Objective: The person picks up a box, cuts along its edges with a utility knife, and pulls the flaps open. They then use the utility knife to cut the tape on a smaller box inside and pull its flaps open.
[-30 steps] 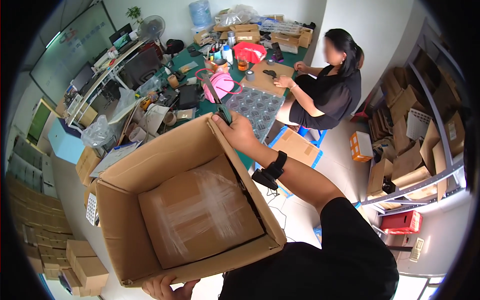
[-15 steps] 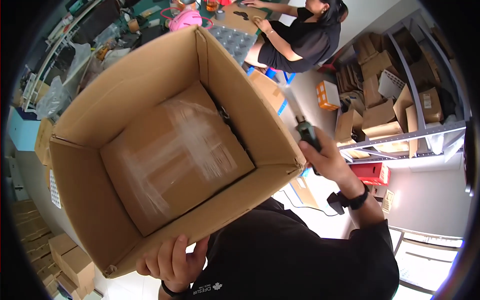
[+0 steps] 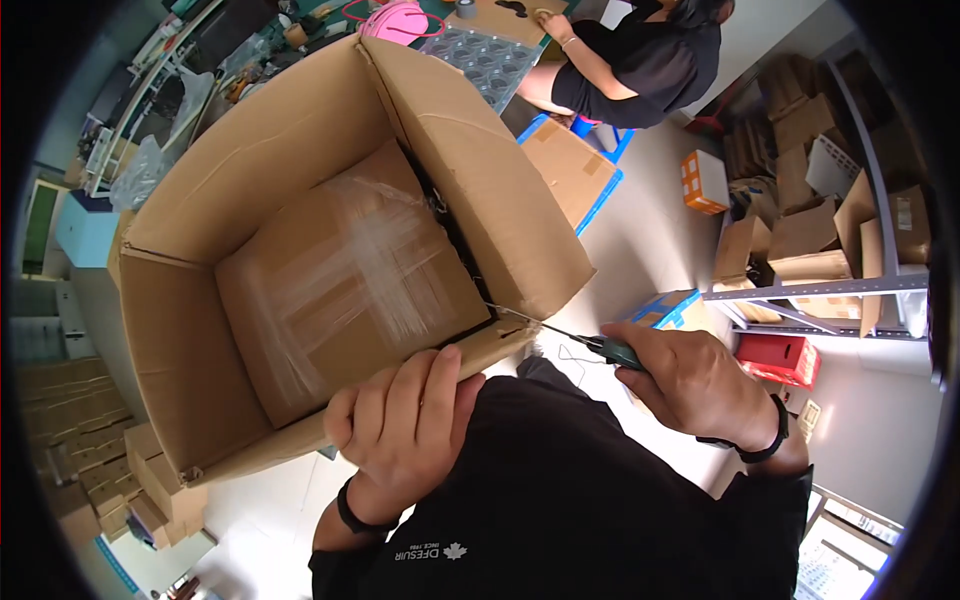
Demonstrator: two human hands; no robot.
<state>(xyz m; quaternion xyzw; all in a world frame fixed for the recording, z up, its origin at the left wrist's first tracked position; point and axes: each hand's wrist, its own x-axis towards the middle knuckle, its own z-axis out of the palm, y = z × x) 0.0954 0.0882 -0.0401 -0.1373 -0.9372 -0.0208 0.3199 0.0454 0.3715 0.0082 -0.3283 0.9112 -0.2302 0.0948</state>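
A large cardboard box (image 3: pixel 280 130), its inside facing up at me, is held tilted in front of my body. Clear tape crosses its cardboard bottom (image 3: pixel 330 290). My left hand (image 3: pixel 405 425) grips the rim of the near wall, fingers inside. My right hand (image 3: pixel 685 380) is closed round the dark green handle of a knife (image 3: pixel 618 352). Its long thin blade lies in a split at the near right corner, between the right wall and the near wall. That right wall (image 3: pixel 490 180) leans outward from the corner. Where the blade's tip ends is hard to make out.
A person in black (image 3: pixel 640 60) sits at the cluttered table beyond, near a pink bag (image 3: pixel 395 22). A flat carton on a blue stool (image 3: pixel 570 165) stands right of the box. Metal shelves (image 3: pixel 880 170) with cartons line the right; stacked cartons (image 3: pixel 160 480) stand lower left.
My right hand has brought the knife down and left from outside the box into its near right corner. A gap now shows there. My left hand has shifted right along the rim.
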